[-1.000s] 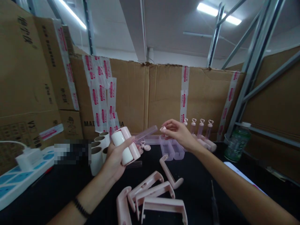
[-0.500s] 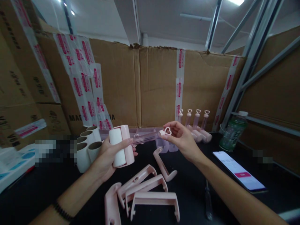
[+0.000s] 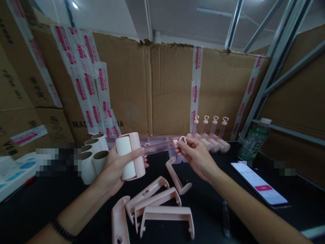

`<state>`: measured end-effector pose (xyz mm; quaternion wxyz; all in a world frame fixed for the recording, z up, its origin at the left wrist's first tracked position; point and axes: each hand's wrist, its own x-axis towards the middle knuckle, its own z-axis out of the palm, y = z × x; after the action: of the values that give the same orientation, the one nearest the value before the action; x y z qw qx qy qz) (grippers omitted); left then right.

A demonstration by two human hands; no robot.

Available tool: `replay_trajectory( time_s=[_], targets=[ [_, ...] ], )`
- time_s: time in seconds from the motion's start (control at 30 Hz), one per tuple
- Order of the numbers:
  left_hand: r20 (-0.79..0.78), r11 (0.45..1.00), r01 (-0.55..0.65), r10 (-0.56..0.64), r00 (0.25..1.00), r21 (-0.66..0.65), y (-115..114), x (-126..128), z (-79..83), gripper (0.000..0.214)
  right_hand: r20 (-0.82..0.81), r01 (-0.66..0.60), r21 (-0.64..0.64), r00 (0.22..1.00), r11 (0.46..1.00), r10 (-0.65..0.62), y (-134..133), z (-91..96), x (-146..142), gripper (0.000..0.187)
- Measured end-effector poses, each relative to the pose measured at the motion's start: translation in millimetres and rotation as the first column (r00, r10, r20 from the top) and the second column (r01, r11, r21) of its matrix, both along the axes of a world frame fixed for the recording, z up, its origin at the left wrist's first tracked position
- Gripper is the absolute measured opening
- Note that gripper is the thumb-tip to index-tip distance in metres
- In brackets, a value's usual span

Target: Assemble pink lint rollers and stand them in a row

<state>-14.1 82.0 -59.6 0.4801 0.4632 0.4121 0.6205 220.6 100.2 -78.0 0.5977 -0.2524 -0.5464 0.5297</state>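
Note:
My left hand [image 3: 113,167] is wrapped around the head of a lint roller [image 3: 124,157], a white roll in a pink frame. From the head a clear pinkish tube handle [image 3: 157,148] points right. At the tube's far end my right hand [image 3: 199,156] pinches a pink heart-topped cap [image 3: 175,143], which meets the tube. Whether the cap is fully seated cannot be made out. Below the hands lie several loose pink roller frames [image 3: 167,212], and a bent one [image 3: 176,178] lies apart from them.
White rolls [image 3: 86,166] stand in a group at left. Behind at right are several lint rollers [image 3: 213,137] with heart tops. A lit phone [image 3: 259,184], a green-labelled bottle [image 3: 255,140] and a clear tube [image 3: 225,220] lie or stand on the right. Cardboard [image 3: 172,88] walls the back.
My right fingers have shifted around the heart-topped cap and the wrist has turned slightly. My left hand keeps its hold on the lint roller. The camera view has moved a little.

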Motion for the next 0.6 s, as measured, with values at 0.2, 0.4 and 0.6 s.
replay_trajectory(
  time_s=[0.2,0.4,0.6],
  targets=[
    [0.013,0.998,-0.043,0.042,0.999,0.035,-4,6,-1.7,0.051,-0.101,0.052,-0.048,0.993,0.997,-0.056,-3,-2.0,-7,0.025],
    [0.014,0.999,-0.029,0.028,1.000,0.028,-8,8,0.4,0.053,-0.041,0.052,-0.033,0.998,0.998,-0.054,-7,3.4,-2,0.027],
    [0.013,0.997,-0.026,0.025,1.000,0.066,-8,6,3.0,0.060,0.053,0.029,-0.009,0.998,1.000,-0.028,-11,11.7,7,0.024]
  ],
)
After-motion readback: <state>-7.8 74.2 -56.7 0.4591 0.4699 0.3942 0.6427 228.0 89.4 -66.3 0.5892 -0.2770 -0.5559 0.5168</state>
